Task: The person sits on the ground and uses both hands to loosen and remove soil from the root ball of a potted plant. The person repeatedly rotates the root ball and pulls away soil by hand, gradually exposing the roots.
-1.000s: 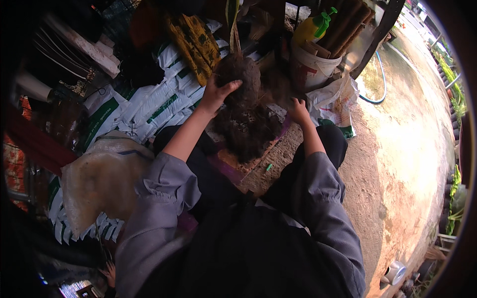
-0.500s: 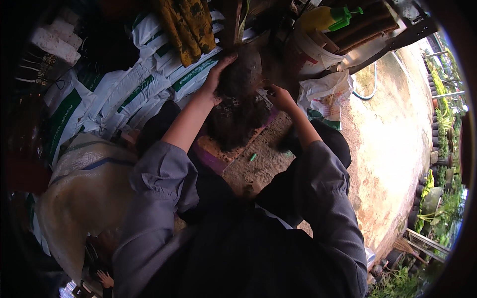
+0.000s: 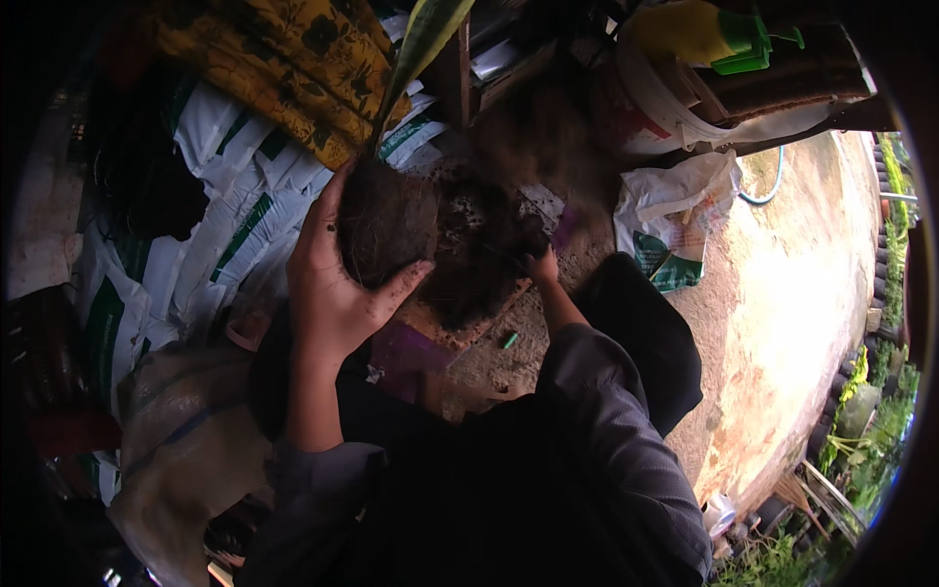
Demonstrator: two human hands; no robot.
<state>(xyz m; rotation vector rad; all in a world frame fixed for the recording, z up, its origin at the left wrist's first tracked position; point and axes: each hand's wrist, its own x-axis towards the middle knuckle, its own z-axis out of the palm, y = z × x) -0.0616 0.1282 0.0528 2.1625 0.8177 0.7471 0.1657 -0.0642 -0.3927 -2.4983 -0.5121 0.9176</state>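
My left hand [image 3: 328,279] is wrapped round the dark root ball [image 3: 389,223] of a potted-type plant, fine roots showing on its side. A long green leaf [image 3: 423,54] rises from the top of it. Beside the root ball, to its right, lies a heap of dark soil [image 3: 469,264] on a brown and purple sheet [image 3: 416,354]. My right hand [image 3: 544,266] is at the right edge of this heap, its fingers closed on a dark clump of soil and partly hidden by it.
White and green sacks [image 3: 230,220] are piled at the left, below a yellow patterned cloth [image 3: 279,73]. A white bucket [image 3: 641,103] with a yellow and green sprayer [image 3: 690,34] stands at the back right. A crumpled bag [image 3: 675,210] and small green piece [image 3: 510,340] lie on the ground.
The root ball in my left hand has moved left and nearer, uncovering the soil heap. My right hand has come down from beside the root ball to the heap. The view has shifted.
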